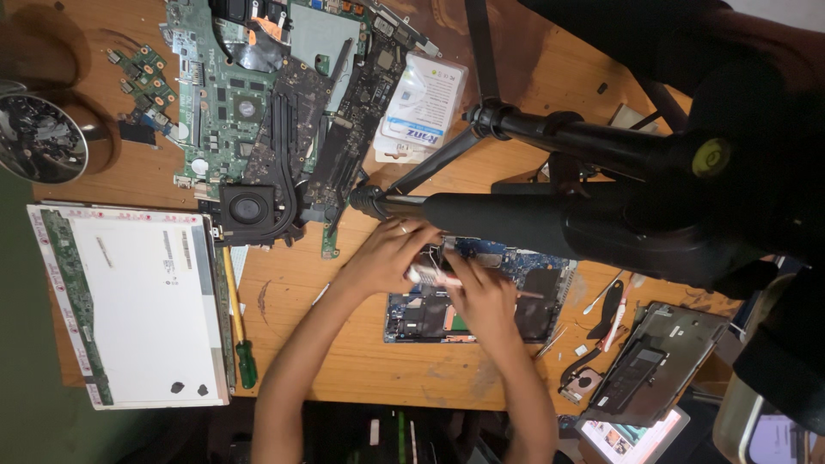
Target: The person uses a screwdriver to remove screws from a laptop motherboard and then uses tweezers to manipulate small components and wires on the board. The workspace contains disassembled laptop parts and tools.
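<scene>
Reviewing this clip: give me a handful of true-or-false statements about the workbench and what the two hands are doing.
1. Both hands, left hand and right hand, meet over the opened laptop base. True.
2. The display panel lies at the left of the wooden table. True.
3. The green-handled screwdriver is in the right hand. False: it lies on the table beside the panel.
4. The cooling fan sits on the laptop base. False: it sits with the loose motherboards, apart from the base.

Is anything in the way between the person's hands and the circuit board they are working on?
Nothing visible does. The left hand and right hand already rest over the blue circuit board, holding a small white object. The black tripod runs just above them.
</scene>
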